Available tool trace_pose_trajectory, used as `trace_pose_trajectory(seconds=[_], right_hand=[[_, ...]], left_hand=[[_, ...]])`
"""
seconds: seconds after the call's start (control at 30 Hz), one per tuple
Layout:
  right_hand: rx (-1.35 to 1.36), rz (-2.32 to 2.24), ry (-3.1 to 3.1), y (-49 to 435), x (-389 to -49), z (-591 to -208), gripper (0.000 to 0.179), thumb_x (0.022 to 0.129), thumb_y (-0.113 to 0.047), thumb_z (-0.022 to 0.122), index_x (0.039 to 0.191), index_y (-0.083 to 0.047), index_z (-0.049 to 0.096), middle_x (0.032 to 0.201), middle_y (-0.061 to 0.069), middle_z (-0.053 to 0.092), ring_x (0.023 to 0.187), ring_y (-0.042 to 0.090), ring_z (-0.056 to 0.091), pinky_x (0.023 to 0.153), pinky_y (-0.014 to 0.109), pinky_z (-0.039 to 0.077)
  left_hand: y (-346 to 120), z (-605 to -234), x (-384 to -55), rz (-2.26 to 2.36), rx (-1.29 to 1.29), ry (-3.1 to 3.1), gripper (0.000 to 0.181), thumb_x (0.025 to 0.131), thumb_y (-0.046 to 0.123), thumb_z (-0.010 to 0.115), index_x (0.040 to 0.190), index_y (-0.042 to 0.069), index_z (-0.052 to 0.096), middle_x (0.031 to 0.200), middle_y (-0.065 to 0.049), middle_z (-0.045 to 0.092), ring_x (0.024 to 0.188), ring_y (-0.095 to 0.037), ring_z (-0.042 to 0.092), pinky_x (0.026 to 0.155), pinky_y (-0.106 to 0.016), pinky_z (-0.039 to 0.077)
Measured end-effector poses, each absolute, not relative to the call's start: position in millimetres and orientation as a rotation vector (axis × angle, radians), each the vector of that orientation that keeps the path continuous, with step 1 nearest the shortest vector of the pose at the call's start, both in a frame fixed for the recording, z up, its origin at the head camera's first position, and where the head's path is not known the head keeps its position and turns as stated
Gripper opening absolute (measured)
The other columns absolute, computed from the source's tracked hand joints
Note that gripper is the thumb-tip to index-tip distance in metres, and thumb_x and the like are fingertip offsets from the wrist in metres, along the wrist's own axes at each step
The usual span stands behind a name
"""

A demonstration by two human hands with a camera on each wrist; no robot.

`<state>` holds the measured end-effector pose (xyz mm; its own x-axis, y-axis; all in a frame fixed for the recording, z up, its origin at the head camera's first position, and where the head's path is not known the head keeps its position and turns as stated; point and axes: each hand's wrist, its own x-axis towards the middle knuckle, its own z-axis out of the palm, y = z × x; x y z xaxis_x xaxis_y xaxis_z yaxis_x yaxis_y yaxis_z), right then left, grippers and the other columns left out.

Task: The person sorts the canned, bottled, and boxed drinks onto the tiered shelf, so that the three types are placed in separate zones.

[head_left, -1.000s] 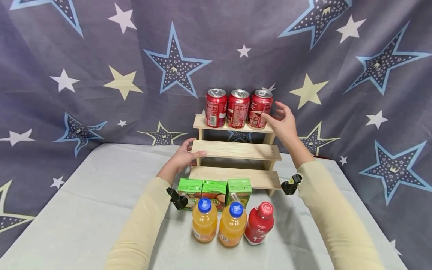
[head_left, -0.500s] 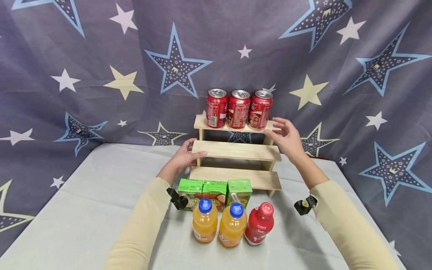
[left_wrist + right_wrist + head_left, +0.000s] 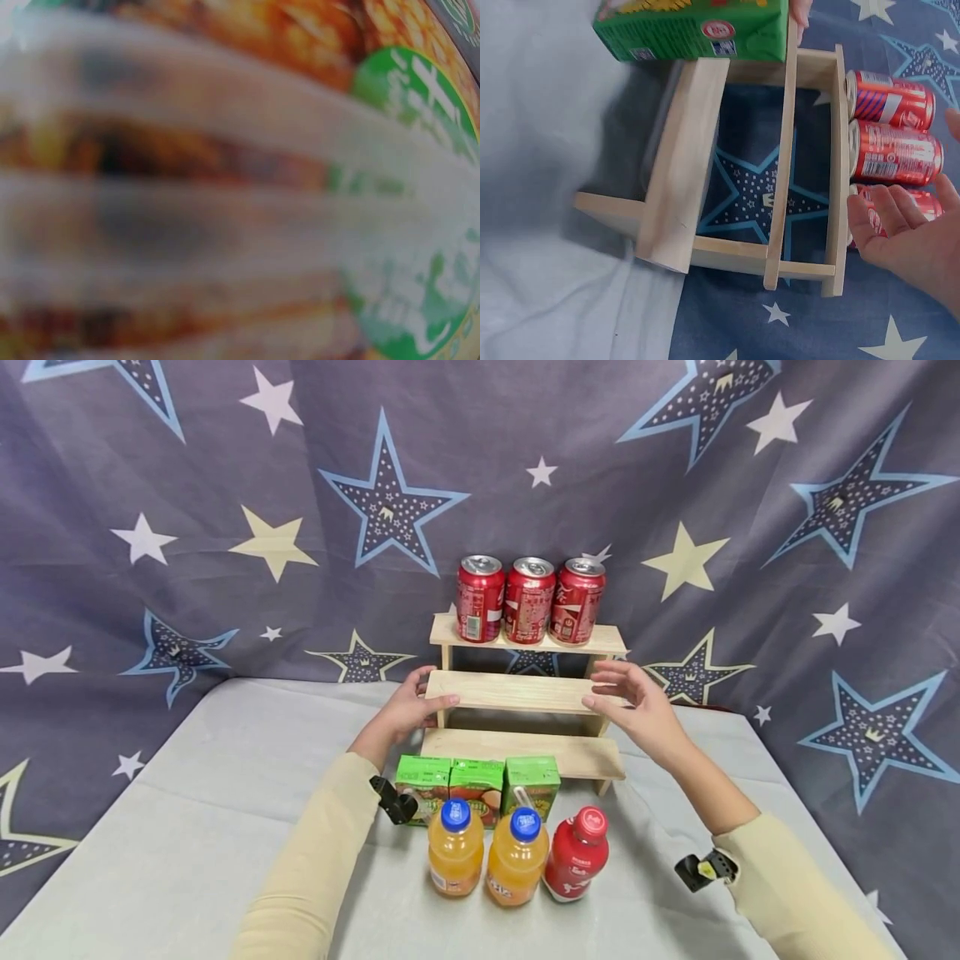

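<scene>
A three-tier wooden shelf [image 3: 525,691] stands on the table. My left hand [image 3: 403,703] grips the left end of its middle tier, thumb on top. Three red drink cans [image 3: 528,606] stand upright side by side on the top tier. My right hand [image 3: 637,706] is at the right end of the middle tier, thumb overlapping the board, fingers loosely bent and holding nothing. In the right wrist view, the fingers [image 3: 889,214] overlap the nearest can. A blurred printed carton [image 3: 300,45] fills the left wrist view, hiding the left hand there.
Several drinks stand in front of the shelf: three green juice cartons [image 3: 476,785], two orange drink bottles [image 3: 455,856] with blue caps, and a red bottle [image 3: 576,860]. A star-patterned cloth [image 3: 225,460] hangs behind the white table [image 3: 187,827].
My right hand has left the rightmost can and moved down to the right end of the middle tier. The left hand keeps its place; the cans stay put.
</scene>
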<state>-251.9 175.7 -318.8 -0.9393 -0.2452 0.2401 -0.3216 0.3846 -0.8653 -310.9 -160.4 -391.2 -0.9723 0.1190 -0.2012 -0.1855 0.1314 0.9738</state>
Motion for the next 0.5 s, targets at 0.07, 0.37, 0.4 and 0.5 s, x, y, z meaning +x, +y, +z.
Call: trace_pose_trajectory(seconds=[0.07,0.37,0.4,0.5], right_hand=[[0.564,1.620,-2.563,177.2,-245.7,-321.2,0.053,0.087,-0.021,0.067,0.133,-0.006,0.044,0.127,0.019,0.054,0.116,0.029,0.055,0.085,0.016,0.047],[0.753,1.624,-2.534,184.5,-216.6,-333.3,0.045,0.086,-0.008,0.066,0.127,0.000,0.049,0.122,0.022,0.057,0.107,0.020,0.060,0.085,0.020,0.051],[0.768,1.629,-2.532,185.3,-213.3,-334.6,0.045,0.086,-0.008,0.066,0.126,0.000,0.049,0.121,0.021,0.058,0.106,0.016,0.061,0.083,0.020,0.051],[0.842,1.646,-2.509,187.2,-204.2,-338.6,0.044,0.085,-0.004,0.066,0.125,0.002,0.050,0.119,0.009,0.061,0.105,0.009,0.060,0.083,0.022,0.052]], left_hand=[[-160.1,-390.3,-310.9,1.931,-0.066,2.176,0.085,0.086,0.020,0.068,0.149,0.019,0.011,0.147,-0.020,0.027,0.125,-0.040,0.045,0.098,-0.055,0.043],[-159.2,-391.0,-312.1,1.915,-0.086,2.188,0.084,0.085,0.021,0.069,0.149,0.022,0.013,0.148,-0.018,0.027,0.125,-0.039,0.045,0.097,-0.055,0.044],[-159.3,-391.4,-312.5,1.917,-0.092,2.186,0.084,0.085,0.021,0.069,0.149,0.022,0.014,0.148,-0.017,0.028,0.125,-0.038,0.045,0.097,-0.055,0.044],[-159.2,-392.5,-312.6,1.917,-0.090,2.188,0.084,0.085,0.021,0.069,0.149,0.022,0.013,0.148,-0.017,0.028,0.125,-0.039,0.045,0.097,-0.055,0.044]])
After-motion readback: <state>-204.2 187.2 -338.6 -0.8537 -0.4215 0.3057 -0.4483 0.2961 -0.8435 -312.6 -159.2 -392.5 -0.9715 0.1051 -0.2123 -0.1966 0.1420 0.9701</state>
